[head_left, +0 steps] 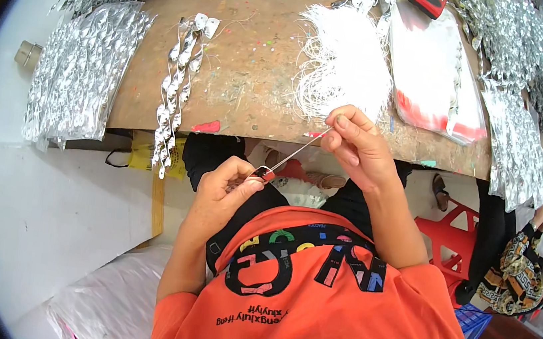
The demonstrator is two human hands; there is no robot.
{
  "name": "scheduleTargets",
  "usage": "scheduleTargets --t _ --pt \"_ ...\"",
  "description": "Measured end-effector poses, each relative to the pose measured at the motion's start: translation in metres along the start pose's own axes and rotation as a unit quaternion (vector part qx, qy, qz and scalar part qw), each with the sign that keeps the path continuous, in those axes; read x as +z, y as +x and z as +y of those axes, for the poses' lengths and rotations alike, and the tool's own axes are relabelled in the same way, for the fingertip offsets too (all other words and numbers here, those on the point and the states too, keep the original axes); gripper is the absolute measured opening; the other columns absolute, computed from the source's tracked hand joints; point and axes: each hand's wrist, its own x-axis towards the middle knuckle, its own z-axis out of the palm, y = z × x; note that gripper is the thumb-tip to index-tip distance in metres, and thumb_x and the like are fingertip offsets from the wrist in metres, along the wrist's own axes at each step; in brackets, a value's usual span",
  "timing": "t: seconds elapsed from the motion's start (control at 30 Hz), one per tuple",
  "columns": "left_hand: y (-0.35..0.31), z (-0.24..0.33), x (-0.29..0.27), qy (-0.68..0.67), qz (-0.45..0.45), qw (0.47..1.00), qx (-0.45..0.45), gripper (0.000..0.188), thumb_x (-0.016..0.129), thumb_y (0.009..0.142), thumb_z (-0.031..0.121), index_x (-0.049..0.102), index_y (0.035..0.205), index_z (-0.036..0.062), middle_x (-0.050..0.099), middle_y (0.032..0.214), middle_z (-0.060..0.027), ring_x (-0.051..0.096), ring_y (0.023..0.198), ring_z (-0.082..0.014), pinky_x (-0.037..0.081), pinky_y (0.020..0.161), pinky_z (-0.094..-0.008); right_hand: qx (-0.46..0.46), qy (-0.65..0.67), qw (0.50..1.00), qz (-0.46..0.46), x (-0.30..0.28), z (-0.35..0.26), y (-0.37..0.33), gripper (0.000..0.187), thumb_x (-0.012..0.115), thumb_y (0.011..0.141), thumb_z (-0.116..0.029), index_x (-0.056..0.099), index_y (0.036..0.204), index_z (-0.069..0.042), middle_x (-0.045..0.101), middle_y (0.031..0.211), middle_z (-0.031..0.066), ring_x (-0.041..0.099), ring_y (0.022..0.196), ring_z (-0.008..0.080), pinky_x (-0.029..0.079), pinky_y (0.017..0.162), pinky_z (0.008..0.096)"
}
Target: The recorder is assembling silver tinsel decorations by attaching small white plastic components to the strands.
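A thin white string [299,150] runs straight and slanting between my two hands, just off the table's near edge. My right hand [362,148] pinches its upper end between thumb and forefinger, the other fingers loosely curled. At the lower end, my left hand [226,188] is closed on a small dark-and-red piece [263,174] that the string meets; its exact kind is too small to tell. Beyond my right hand, a bundle of loose white strings [347,61] lies on the table. Silver twisted strips [174,91] hang over the near edge to the left.
On the brown table [251,53], packed silver spirals [85,74] lie left and more [515,147] right. Clear plastic bags [433,74] lie beside the strings, a red-and-black object [426,1] above them. A red stool [451,237] and another person [514,271] are at right.
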Motion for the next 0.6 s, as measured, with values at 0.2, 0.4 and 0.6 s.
scheduleTargets --t 0.2,0.4,0.6 --pt "0.001 0.003 0.001 -0.053 -0.138 0.989 -0.015 0.025 0.061 0.083 0.008 0.049 0.104 0.0012 0.059 0.091 -0.0074 0.058 0.091 -0.0138 0.045 0.082 -0.0278 0.029 -0.032 0.999 -0.01 0.011 0.003 -0.003 0.013 0.055 0.088 -0.017 0.057 0.09 -0.004 0.059 0.067 0.0041 0.035 0.045 0.0024 0.023 0.039 0.0133" --pt "0.021 0.025 0.024 -0.253 -0.179 0.951 -0.015 0.037 0.062 0.083 0.017 0.046 0.113 0.0008 0.061 0.096 -0.0106 0.059 0.089 -0.0152 0.047 0.079 -0.0283 0.058 -0.135 0.987 -0.069 0.025 0.004 -0.013 0.011 0.056 0.087 -0.014 0.059 0.091 -0.003 0.058 0.064 0.003 0.037 0.044 0.0015 0.023 0.038 0.0163" --pt "0.026 0.029 0.038 -0.158 -0.049 0.986 0.036 0.012 0.056 0.087 0.007 0.057 0.095 -0.0005 0.06 0.082 -0.0051 0.056 0.071 -0.0081 0.046 0.062 -0.0197 0.051 -0.178 0.981 -0.061 0.022 -0.004 -0.018 0.013 0.057 0.086 -0.012 0.059 0.096 -0.004 0.058 0.063 0.0014 0.039 0.046 0.0008 0.024 0.039 0.0157"
